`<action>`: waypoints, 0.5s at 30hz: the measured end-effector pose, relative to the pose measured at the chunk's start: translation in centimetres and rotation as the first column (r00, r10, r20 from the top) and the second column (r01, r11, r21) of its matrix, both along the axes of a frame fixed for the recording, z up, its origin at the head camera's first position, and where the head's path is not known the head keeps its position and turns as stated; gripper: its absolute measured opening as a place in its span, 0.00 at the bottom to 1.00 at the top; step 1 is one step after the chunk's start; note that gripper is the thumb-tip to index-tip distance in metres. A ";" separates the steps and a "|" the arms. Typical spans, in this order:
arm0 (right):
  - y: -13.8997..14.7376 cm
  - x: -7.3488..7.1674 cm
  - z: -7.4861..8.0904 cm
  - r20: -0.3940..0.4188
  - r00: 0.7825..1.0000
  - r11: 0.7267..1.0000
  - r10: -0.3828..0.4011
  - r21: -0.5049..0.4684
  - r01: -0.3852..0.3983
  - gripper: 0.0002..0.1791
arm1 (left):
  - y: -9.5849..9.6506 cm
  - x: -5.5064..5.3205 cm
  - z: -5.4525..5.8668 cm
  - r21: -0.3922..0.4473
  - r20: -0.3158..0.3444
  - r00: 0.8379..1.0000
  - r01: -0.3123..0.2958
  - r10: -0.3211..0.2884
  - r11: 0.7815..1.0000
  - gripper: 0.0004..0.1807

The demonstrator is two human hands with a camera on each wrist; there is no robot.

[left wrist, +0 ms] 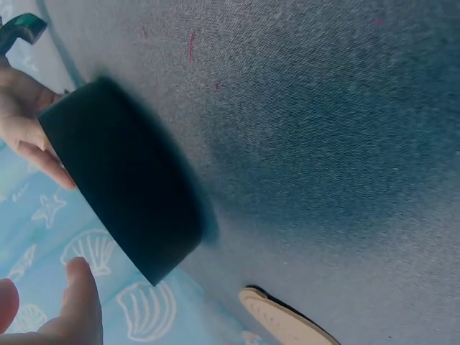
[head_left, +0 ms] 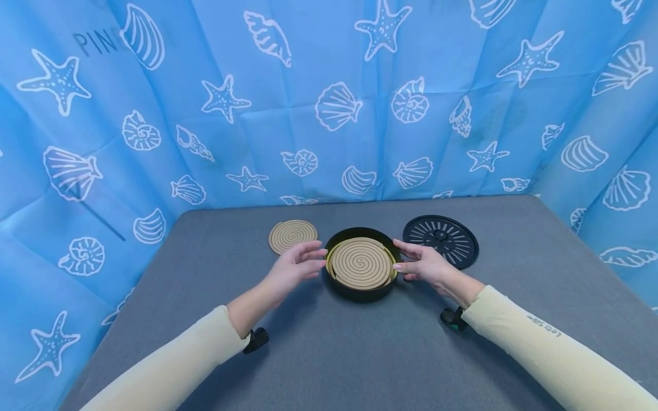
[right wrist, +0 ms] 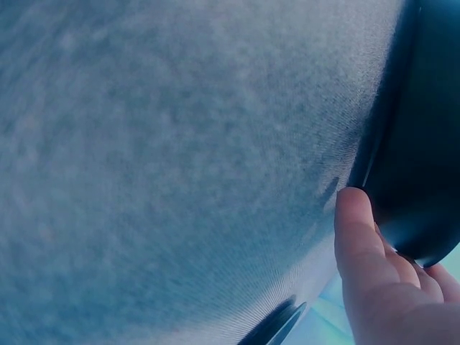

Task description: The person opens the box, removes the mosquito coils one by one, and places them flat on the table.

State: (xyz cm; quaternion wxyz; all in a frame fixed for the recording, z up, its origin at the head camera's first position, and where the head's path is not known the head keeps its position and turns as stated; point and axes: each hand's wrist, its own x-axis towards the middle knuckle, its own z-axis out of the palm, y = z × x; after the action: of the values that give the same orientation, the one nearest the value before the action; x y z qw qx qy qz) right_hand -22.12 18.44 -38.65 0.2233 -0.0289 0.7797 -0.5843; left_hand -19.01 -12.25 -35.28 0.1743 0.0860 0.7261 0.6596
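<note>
A round black tin (head_left: 358, 295) sits on the table with a tan spiral mosquito coil (head_left: 361, 262) inside, a yellow band showing round the coil. My left hand (head_left: 298, 268) is held at the tin's left side with fingers extended; the left wrist view shows its fingers apart from the black wall. At the opposite side, my right hand (head_left: 424, 264) has its fingertips against the tin, fingers fairly straight. In the right wrist view one finger (right wrist: 353, 215) touches near the tin's lower edge. The tin hides part of the other fingers there.
Another tan spiral coil (head_left: 293, 235) lies flat behind my left hand. A black slotted lid (head_left: 452, 242) lies behind my right hand. Grey cloth (head_left: 354, 354) covers the table, and a blue shell-patterned curtain (head_left: 308, 114) hangs along its far edge and sides.
</note>
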 end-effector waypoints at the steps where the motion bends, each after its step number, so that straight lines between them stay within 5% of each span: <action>1: 0.0 0.0 0.0 0.002 1.000 1.000 0.000 -0.002 0.000 0.39 | 0.2 -0.1 -0.1 -0.003 -0.001 1.000 -0.004 0.004 1.000 0.27; 15: 0.0 -0.1 -0.1 0.004 1.000 1.000 -0.005 0.003 0.005 0.38 | 2.4 -1.3 -0.6 -0.021 -0.042 0.999 -0.003 0.002 1.000 0.30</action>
State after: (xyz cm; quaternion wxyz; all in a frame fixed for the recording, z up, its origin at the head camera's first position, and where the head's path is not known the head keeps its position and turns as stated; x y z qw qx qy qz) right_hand -22.20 18.44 -38.75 0.2234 -0.0255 0.7803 -0.5836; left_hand -20.31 -9.85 -35.92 0.1591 0.0971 0.7367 0.6501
